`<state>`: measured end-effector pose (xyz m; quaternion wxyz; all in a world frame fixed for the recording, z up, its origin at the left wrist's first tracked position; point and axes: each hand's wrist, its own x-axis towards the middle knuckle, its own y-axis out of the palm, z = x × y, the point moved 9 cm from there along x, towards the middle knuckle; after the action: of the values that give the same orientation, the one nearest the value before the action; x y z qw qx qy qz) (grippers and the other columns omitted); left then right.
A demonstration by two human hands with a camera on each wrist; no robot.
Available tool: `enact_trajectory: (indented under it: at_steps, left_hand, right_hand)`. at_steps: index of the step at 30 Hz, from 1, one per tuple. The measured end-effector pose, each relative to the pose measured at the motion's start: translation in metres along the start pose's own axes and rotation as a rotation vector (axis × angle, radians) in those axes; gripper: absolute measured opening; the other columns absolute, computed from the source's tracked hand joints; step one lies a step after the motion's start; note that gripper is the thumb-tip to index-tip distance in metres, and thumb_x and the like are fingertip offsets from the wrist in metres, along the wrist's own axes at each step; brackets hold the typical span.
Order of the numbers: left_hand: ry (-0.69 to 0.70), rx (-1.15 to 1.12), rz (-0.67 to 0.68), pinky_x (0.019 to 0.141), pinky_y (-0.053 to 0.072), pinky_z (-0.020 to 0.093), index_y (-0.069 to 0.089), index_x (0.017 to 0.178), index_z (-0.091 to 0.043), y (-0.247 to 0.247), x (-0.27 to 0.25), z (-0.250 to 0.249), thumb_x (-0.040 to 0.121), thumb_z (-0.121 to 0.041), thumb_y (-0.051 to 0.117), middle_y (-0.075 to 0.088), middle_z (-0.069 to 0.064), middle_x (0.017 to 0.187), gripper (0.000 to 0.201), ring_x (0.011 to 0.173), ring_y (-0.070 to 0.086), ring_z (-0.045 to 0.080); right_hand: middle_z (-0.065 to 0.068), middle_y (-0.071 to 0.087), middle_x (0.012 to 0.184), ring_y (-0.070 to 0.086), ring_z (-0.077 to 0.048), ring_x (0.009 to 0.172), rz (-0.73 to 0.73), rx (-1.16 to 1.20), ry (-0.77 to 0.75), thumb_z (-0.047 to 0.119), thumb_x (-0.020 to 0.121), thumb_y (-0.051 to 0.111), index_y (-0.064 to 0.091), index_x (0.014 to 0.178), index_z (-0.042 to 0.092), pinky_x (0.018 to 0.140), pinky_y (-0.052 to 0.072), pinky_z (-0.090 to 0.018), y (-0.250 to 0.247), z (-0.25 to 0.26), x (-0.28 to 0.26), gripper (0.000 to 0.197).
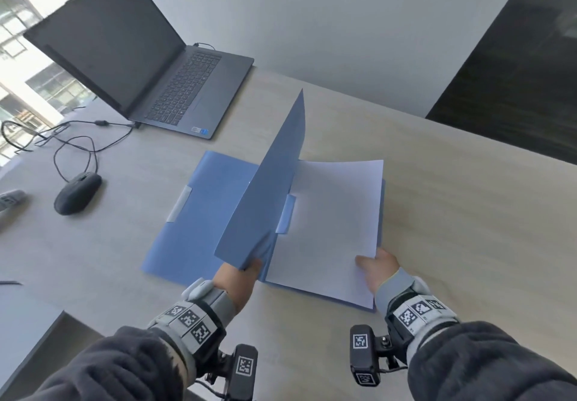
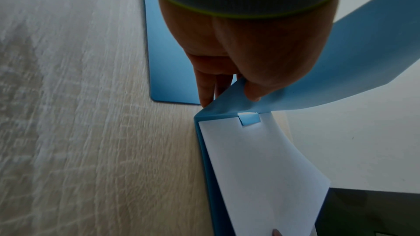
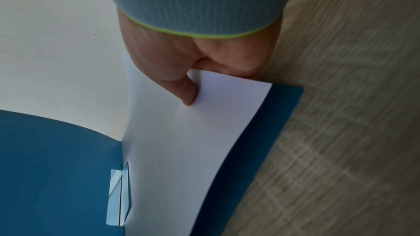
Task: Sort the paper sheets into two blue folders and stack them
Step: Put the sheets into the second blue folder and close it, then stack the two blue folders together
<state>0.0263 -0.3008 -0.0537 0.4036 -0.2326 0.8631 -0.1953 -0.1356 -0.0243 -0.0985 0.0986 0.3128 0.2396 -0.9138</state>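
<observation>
Two blue folders lie on the wooden table (image 1: 462,213). The left folder (image 1: 193,222) lies flat and closed, with a pale clip on its spine. The right folder is open: my left hand (image 1: 251,267) pinches the near corner of its cover (image 1: 274,188) and holds it raised almost upright. White paper sheets (image 1: 334,226) rest on the folder's back panel (image 3: 261,141), their far end curling up. My right hand (image 1: 365,265) pinches the sheets' near right corner, thumb (image 3: 188,94) on top. The left wrist view shows the cover (image 2: 341,56), the sheets (image 2: 261,168) and the spine clip (image 2: 250,119).
An open laptop (image 1: 156,66) stands at the back left. A black mouse (image 1: 77,193) and loose cables (image 1: 78,138) lie in front of it. The table's near edge drops off at the lower left. A dark panel (image 1: 515,73) fills the far right.
</observation>
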Motion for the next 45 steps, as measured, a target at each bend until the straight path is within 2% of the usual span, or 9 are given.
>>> enact_trajectory:
  at_steps: [6,16,18,21,26,30,34,38,45]
  left_hand:
    - [0.055,-0.002,-0.018,0.064,0.037,0.033,0.055,0.085,-0.005,-0.001,0.002,-0.006,0.096,-0.028,0.054,0.051,0.01,0.075,0.025,0.067,0.044,0.024]
    - [0.099,0.093,0.075,0.056,0.031,0.032,0.036,0.063,-0.013,0.009,-0.006,-0.017,0.091,-0.023,0.051,0.036,0.005,0.055,0.034,0.052,0.034,0.023]
    - [0.173,0.122,0.106,0.059,0.036,0.028,0.051,0.081,-0.022,0.014,-0.01,-0.026,0.089,-0.02,0.056,0.049,-0.002,0.07,0.01,0.064,0.046,0.021]
    - [0.288,0.196,0.236,0.086,0.043,0.024,0.039,0.14,-0.041,0.025,-0.011,-0.03,0.081,-0.009,0.057,0.047,-0.015,0.128,0.069,0.117,0.05,0.011]
    - [0.29,0.272,0.23,0.109,0.039,0.039,0.029,0.15,-0.029,0.032,-0.006,-0.032,0.077,0.004,0.048,0.034,-0.003,0.153,0.083,0.141,0.034,0.021]
    - [0.206,0.23,0.145,0.104,0.043,0.044,0.032,0.15,-0.023,0.033,0.011,-0.046,0.08,-0.014,0.054,0.043,0.007,0.146,0.074,0.131,0.045,0.028]
    - [0.128,0.155,0.097,0.09,0.048,0.038,0.032,0.149,-0.023,0.045,0.023,-0.059,0.084,-0.014,0.053,0.047,0.007,0.142,0.069,0.119,0.055,0.032]
    - [0.067,0.137,0.055,0.087,0.042,0.036,0.032,0.15,-0.019,0.049,0.036,-0.063,0.088,-0.017,0.055,0.051,0.01,0.14,0.066,0.12,0.054,0.033]
    - [-0.033,0.045,0.15,0.089,0.052,0.037,0.06,0.118,-0.016,0.062,0.035,-0.047,0.088,-0.021,0.057,0.07,0.011,0.108,0.03,0.096,0.067,0.033]
  right_hand:
    - [-0.015,0.069,0.092,0.066,-0.037,0.09,-0.008,-0.03,0.014,0.004,0.082,0.055,0.067,0.097,0.012,0.086,0.052,-0.044,0.004,-0.001,0.005,0.021]
    - [-0.015,0.068,0.109,0.062,-0.031,0.092,0.091,-0.001,0.02,0.013,0.088,0.06,0.061,0.101,0.013,0.085,0.047,-0.034,0.008,0.005,0.005,0.013]
    - [-0.016,0.066,0.107,0.059,-0.031,0.094,0.058,-0.092,0.05,0.034,0.091,0.055,0.059,0.098,0.009,0.085,0.044,-0.035,-0.002,0.008,0.002,0.026]
    - [-0.022,0.068,0.099,0.065,-0.039,0.092,0.001,-0.113,0.132,0.051,0.088,0.043,0.063,0.105,-0.004,0.085,0.052,-0.043,-0.019,0.005,0.004,0.061]
    - [-0.011,0.068,0.071,0.065,-0.03,0.065,-0.087,0.203,0.204,0.052,0.08,0.038,0.068,0.088,0.008,0.061,0.049,-0.035,-0.053,-0.021,0.002,0.054]
    - [-0.006,0.071,0.084,0.066,-0.024,0.075,-0.077,0.152,0.106,0.042,0.091,0.041,0.066,0.091,0.014,0.066,0.05,-0.035,-0.061,-0.02,-0.01,0.038]
    - [-0.004,0.061,0.073,0.053,-0.02,0.068,-0.037,-0.027,0.005,0.041,0.079,0.051,0.064,0.089,0.002,0.067,0.045,-0.036,-0.056,-0.028,-0.017,0.042]
    - [-0.002,0.07,0.078,0.06,-0.018,0.07,0.003,-0.047,-0.006,0.038,0.081,0.055,0.07,0.079,0.022,0.071,0.051,-0.036,-0.051,-0.034,-0.021,0.022]
    - [-0.002,0.069,0.085,0.062,-0.017,0.078,0.068,0.012,0.029,0.031,0.086,0.059,0.069,0.088,0.029,0.073,0.046,-0.03,-0.061,-0.046,-0.029,0.011]
